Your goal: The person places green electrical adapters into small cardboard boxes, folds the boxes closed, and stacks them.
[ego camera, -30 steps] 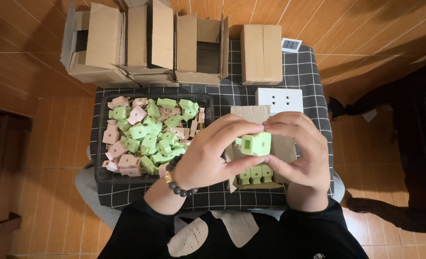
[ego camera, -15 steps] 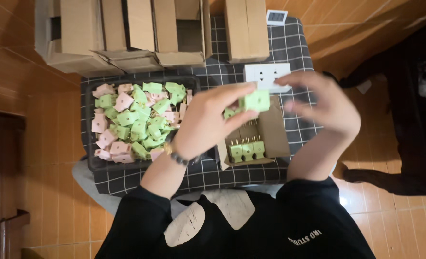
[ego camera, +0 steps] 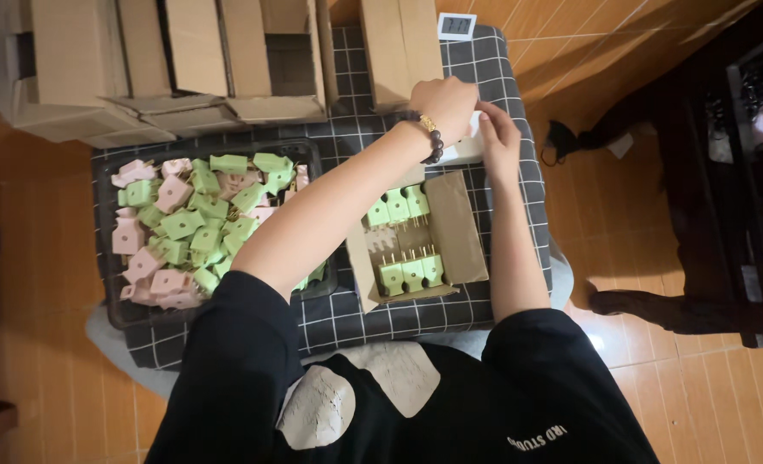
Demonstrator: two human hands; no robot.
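Seen from the head camera, both arms reach forward over a checked cloth [ego camera: 476, 309]. The left hand [ego camera: 443, 107], a bead bracelet at its wrist, is curled with its fingers together over a white socket block [ego camera: 466, 151] at the far edge; what it grips is hidden. The right hand [ego camera: 497, 137] lies just beside it, fingers touching the same block, and its grasp cannot be told. Below the hands an open brown box [ego camera: 454, 225] holds two rows of green plugs [ego camera: 409, 271], prongs up. To the left a dark tray [ego camera: 106, 301] is heaped with pink and green plugs. Plain brown cartons [ego camera: 175, 60] stand behind, and a small white display [ego camera: 456, 26] beyond.
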